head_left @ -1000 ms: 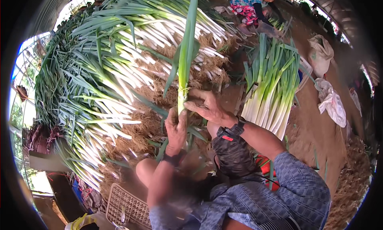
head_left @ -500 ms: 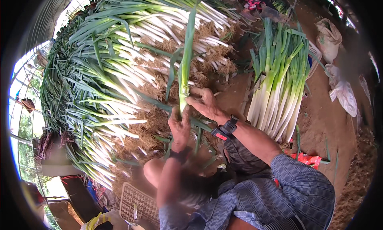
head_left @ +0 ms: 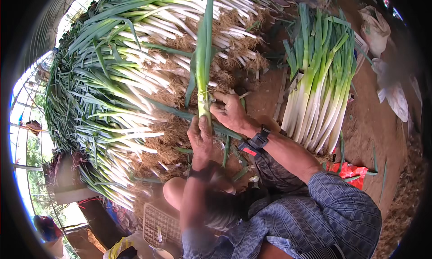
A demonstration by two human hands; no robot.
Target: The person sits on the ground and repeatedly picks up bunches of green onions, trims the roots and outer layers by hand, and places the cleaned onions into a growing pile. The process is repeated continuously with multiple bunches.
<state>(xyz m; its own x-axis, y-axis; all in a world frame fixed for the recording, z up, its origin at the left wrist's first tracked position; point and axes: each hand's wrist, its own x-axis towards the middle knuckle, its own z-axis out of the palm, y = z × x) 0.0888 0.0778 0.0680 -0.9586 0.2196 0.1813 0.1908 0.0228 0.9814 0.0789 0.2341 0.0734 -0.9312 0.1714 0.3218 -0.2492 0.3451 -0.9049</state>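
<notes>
Upright in front of me stands a long green onion [head_left: 203, 74], its leaves pointing away and its pale stalk toward me. My left hand [head_left: 200, 140] is closed round the lower stalk, with the thumb laid along it. My right hand [head_left: 231, 113], wearing a black wrist device [head_left: 258, 140], is beside the stalk with its fingers curled in a pinch. What those fingers hold, if anything, is too small to make out. Behind both hands lies a large heap of green onions [head_left: 135, 79], with brown roots turned toward me.
To the right, a bundle of green onions with clean white stalks [head_left: 315, 92] rests in a metal holder [head_left: 294, 81]. A plastic crate [head_left: 159, 225] is at the lower left. Plastic bags [head_left: 375, 32] and a red wrapper [head_left: 353, 173] lie on the brown ground [head_left: 360, 137].
The held green onion has shifted slightly left in the view, and both hands are still at it. My right fingers have moved a little away from the stalk. The view itself has tilted slightly.
</notes>
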